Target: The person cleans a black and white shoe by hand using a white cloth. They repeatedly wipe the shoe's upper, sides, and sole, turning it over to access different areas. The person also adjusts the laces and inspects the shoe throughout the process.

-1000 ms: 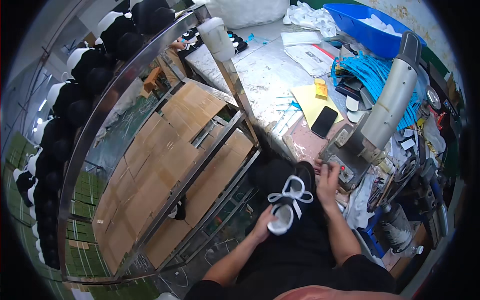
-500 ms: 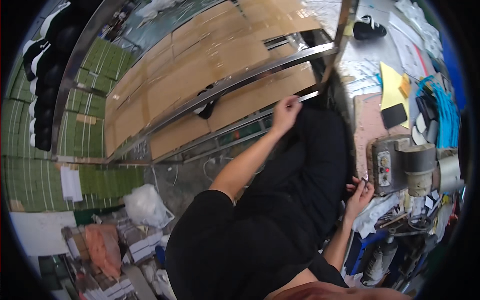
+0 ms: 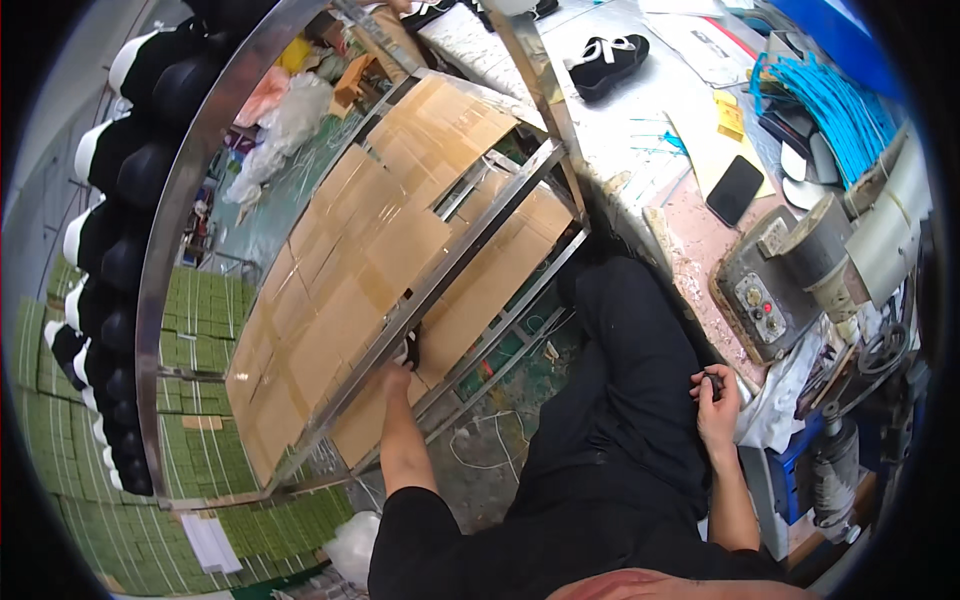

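- Down at the rack, the left hand [image 3: 397, 377] was right up against a black-and-white shoe [image 3: 414, 348] on the lower cardboard shelf [image 3: 500, 280], much of it masked by that hand and the slanting metal rail [image 3: 490, 225].
- Its fingertips were lost from sight there, so whether that grip was spread or pinching, I couldn't tell!
- Beside the leg, the right hand [image 3: 716, 405] had its grip curled in, pinching a small dark object [image 3: 713, 382], too tiny to name.
- Up on the counter [image 3: 625, 125], a second shoe [image 3: 608, 72] sat well apart from both hands.
- A blue tub [image 3: 840, 40] was cut off at upper right; the black-and-white row [image 3: 145, 180] at left merged into dark shapes.
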### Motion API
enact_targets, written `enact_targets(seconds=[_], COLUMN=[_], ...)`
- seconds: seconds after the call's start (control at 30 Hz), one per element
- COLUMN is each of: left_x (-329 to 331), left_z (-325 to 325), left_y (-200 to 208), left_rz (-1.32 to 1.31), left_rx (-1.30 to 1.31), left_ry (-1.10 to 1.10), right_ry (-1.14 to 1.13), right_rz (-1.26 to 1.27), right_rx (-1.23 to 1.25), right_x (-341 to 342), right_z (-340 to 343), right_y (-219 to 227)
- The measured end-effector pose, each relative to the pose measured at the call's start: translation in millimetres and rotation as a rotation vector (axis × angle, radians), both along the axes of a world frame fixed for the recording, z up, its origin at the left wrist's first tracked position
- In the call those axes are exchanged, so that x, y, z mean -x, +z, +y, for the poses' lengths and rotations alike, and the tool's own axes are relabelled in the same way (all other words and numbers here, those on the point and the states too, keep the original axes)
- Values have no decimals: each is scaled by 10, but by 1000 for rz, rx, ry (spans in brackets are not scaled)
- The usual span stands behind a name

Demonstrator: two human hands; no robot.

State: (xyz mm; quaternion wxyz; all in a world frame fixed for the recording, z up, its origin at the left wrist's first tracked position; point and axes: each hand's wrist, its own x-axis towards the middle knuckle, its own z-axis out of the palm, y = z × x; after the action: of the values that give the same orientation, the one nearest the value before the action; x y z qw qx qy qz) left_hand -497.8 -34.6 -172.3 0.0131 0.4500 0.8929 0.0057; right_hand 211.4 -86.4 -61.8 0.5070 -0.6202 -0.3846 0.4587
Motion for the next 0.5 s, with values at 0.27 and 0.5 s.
enact_targets(seconds=[0.27,0.5], left_x=[-1421,-3357], left_z=[47,-348], left_y=[186,1213], left_rz=[-765,-1377], left_rx=[-549,-571], left_ry=[54,-144], right_ry=[10,130], right_rz=[-434,-66], right_rx=[-69,-99], right_x=[17,17], right_z=[-30,155], right_y=[78,38])
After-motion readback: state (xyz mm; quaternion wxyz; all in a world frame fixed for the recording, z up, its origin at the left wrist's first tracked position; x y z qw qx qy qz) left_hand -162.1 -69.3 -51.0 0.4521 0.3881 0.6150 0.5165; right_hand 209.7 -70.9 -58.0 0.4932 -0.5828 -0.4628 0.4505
